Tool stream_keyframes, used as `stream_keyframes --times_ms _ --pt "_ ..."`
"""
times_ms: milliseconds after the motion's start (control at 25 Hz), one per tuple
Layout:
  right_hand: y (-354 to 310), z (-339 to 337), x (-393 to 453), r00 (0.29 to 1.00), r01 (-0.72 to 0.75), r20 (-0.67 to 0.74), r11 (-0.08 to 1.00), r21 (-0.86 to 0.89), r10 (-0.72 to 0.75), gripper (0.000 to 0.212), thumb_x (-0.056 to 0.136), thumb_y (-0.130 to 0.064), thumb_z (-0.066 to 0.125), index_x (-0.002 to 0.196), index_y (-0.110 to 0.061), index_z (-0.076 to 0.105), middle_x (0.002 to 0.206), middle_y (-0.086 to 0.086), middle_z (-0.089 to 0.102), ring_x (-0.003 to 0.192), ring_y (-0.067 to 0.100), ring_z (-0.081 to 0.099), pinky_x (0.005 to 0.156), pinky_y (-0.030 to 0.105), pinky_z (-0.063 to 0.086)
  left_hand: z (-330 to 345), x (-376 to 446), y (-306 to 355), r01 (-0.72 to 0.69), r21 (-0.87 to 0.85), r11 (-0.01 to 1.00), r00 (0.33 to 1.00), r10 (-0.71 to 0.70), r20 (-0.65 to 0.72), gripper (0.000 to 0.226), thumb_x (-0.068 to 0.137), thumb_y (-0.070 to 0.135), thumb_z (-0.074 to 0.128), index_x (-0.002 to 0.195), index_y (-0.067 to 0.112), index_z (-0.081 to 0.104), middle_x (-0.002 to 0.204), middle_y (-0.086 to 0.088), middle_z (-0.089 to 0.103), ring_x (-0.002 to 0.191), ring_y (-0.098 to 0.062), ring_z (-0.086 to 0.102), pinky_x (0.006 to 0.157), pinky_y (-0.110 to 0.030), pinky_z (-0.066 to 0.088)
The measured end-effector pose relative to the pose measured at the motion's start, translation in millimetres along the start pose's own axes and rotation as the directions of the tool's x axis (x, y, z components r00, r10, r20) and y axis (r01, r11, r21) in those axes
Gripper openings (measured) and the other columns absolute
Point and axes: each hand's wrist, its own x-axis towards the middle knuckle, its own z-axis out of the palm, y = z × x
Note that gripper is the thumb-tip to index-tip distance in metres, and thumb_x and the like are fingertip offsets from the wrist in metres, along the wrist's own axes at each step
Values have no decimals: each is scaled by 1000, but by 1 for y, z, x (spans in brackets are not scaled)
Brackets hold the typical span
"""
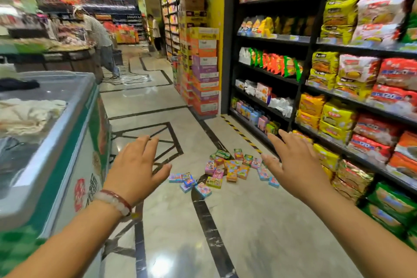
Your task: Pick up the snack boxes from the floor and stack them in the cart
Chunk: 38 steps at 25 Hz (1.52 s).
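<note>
I have both bare hands stretched out ahead of me over the glossy pale marble floor (pixel 259 221) with its dark inlaid bands. My left hand (pixel 137 166), with a red and pale beaded bracelet (pixel 114 201) on the wrist, hangs palm down, fingers spread and straight, holding nothing. My right hand (pixel 295 162) is the same: fingers fanned, empty, touching nothing.

Between the two hands, and farther off, lies the scattered heap of small, brightly coloured cardboard snack boxes (pixel 225 169): pink, orange, green and blue, some flat, some tipped against each other. They sit on the floor just beside the yellow-and-black hazard stripe (pixel 239 131) that runs along the foot of the black metal shelving (pixel 302 67) on my right. Neither hand touches any box.

Those shelves carry yellow, red and orange noodle packs (pixel 352 106) and crisp bags. On my left stands a white and green glass-topped chest freezer (pixel 74 133). Farther down the aisle a tall stack of orange and purple cartons (pixel 204 70) stands against the yellow pillar, and a person in a striped top (pixel 99 36) bends over a produce stand.
</note>
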Motion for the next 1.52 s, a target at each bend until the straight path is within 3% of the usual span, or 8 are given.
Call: stream_keyframes --times_ms 200,360,720,960,1160,1280,1400,1520 --pt "15 42 72 996 86 9 996 25 -86 85 78 -66 2 146 -23 30 151 3 29 140 22 21 115 42 9 35 39 1 88 31 996 996 -89 20 71 79 61 46 129 10 52 126 -12 57 112 -29 56 94 -42 46" --pt "31 69 132 991 128 36 991 35 -129 69 89 -60 13 147 -25 26 152 3 25 141 21 16 116 40 6 61 85 8 146 19 989 988 -146 41 81 76 66 28 131 11 50 129 -11 55 116 -28 53 98 -43 43" --pt "37 146 228 973 204 88 972 120 -215 67 91 -61 20 144 -24 33 148 4 32 139 23 23 115 39 9 132 146 3 240 7 971 966 -240 99 80 77 62 29 129 6 51 126 -16 55 113 -34 55 95 -47 44" --pt "-3 210 301 962 235 112 964 121 -249 76 82 -61 14 134 -17 48 138 9 46 130 31 39 109 48 24 181 189 -59 296 50 954 946 -299 123 77 77 62 32 128 8 52 127 -15 55 114 -34 55 96 -47 44" --pt "-58 252 371 969 197 129 973 118 -212 68 89 -60 20 142 -22 38 148 6 35 138 26 28 115 42 13 223 251 -134 283 55 958 945 -288 153 76 77 60 34 128 8 54 130 -17 54 118 -36 54 97 -49 42" --pt "-86 273 405 978 158 114 978 137 -174 77 82 -62 12 142 -22 40 148 6 37 138 25 28 115 42 13 247 291 -173 232 80 970 955 -242 170 73 76 59 36 124 8 56 127 -18 56 115 -36 56 95 -49 43" --pt "-102 298 435 978 98 173 987 130 -120 63 91 -57 25 144 -23 35 150 5 33 140 25 25 115 41 12 272 327 -203 146 93 985 968 -162 190 71 78 58 37 123 7 56 127 -19 57 114 -37 57 93 -50 44" --pt "-104 322 455 988 57 134 990 130 -74 64 89 -55 26 136 -17 48 140 12 46 132 31 38 109 46 26 295 357 -217 111 66 992 969 -123 212 70 78 57 37 123 7 56 127 -20 56 115 -38 56 94 -49 43"
